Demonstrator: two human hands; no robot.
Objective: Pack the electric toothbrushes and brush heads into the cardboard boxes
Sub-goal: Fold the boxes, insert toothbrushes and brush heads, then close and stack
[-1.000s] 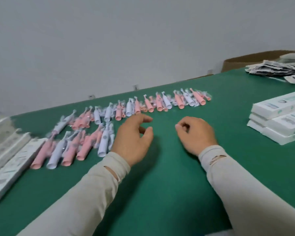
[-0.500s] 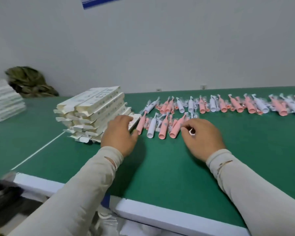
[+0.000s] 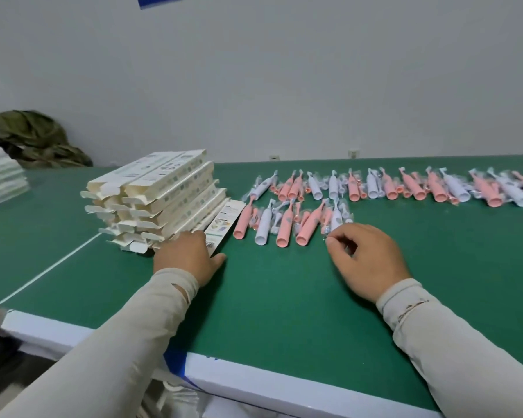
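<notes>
A stack of flat-folded white cardboard boxes point(image 3: 163, 200) stands on the green table point(image 3: 284, 303), left of centre. My left hand point(image 3: 187, 256) lies palm down at the foot of the stack, its fingers touching the lowest box point(image 3: 224, 218), which sticks out to the right. Pink and white electric toothbrushes with wrapped brush heads lie in a near row point(image 3: 284, 224) and a far row point(image 3: 405, 188). My right hand point(image 3: 366, 257) has curled fingers that pinch the near end of a white toothbrush point(image 3: 335, 217) at the right of the near row.
A crumpled olive-green cloth point(image 3: 40, 140) lies against the wall at the far left. Another pile of white packs point(image 3: 0, 182) sits at the left edge. The table's white front edge point(image 3: 254, 384) runs below my forearms.
The view has swung left from the boxes at the right to the stack. My left hand has reached the lowest box and my right hand has closed on a white toothbrush.
</notes>
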